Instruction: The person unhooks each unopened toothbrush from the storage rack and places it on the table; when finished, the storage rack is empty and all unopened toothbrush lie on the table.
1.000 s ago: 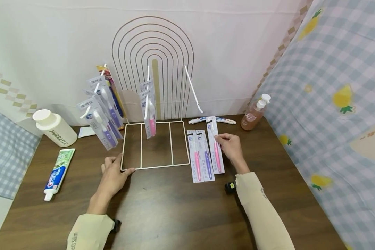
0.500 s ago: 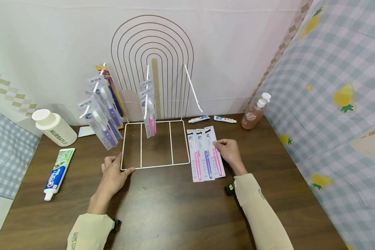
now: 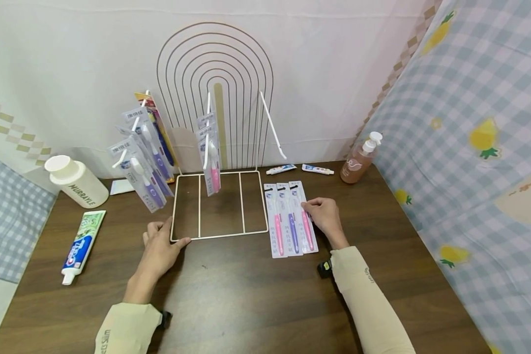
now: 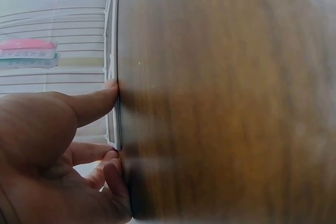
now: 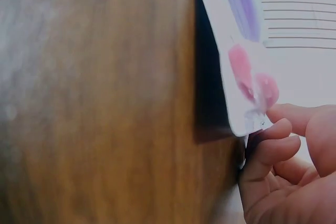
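My left hand (image 3: 159, 248) holds the front left corner of a white wire display rack (image 3: 221, 237), thumb on the front bar (image 4: 116, 108) and fingers round the side. My right hand (image 3: 324, 216) pinches the right edge of a packaged pink toothbrush (image 3: 307, 228); its thumb and fingers meet at the pack's edge in the right wrist view. Left of it lie a packaged purple toothbrush (image 3: 293, 231) and another packaged pink toothbrush (image 3: 279, 233), all side by side. Purple toothbrush packs (image 3: 148, 187) hang on the rack's left hook, pink ones (image 3: 213, 172) on the middle hook.
The rack's right hook (image 3: 273, 128) juts forward bare. Two small toothpaste tubes (image 3: 280, 169) lie behind the packs, near a pump bottle (image 3: 357, 164). On the left are a white bottle (image 3: 81, 184), a large toothpaste tube (image 3: 83, 246) and a white flat item (image 3: 122, 186).
The right hand has brought the pink toothbrush pack down beside the purple one, uncovering the two small tubes behind. In the last half second it has barely shifted. The left hand stays at the rack.
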